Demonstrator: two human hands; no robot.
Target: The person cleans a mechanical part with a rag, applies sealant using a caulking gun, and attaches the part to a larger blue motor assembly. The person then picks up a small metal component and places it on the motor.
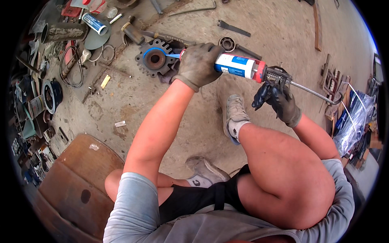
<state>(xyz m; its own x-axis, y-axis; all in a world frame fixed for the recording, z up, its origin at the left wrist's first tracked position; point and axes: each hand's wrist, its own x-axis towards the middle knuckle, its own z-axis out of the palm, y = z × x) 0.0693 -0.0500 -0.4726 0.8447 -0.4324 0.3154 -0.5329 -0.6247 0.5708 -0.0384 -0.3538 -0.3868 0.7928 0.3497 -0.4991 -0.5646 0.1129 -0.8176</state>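
1. Concrete floor, stained and pretty cluttered, with a worn brown panel down by the person's knee.
2. Both hands are gloved and apart from each other. Right hand is at the handle end of a caulking gun, fingers curled; can't tell how tightly it's gripping.
3. Left hand is wrapped around the front of the white-and-blue cartridge loaded in that gun. Can't see inside the tube, but the nozzle looks blue.
4. Nozzle points at a toothed gear on the floor, just left of the left hand. Blue bead curves around its hub. Can't tell if the tip is touching.
5. Bearing lies just beyond the left hand, hammer just past the gear.
6. Farther back, a similar cartridge lies on its side on a greyish disc; contents hidden. Next to it is a grimy open-ended cylinder, dark inside.
7. Way back: red-and-white container, no clue what's in it.
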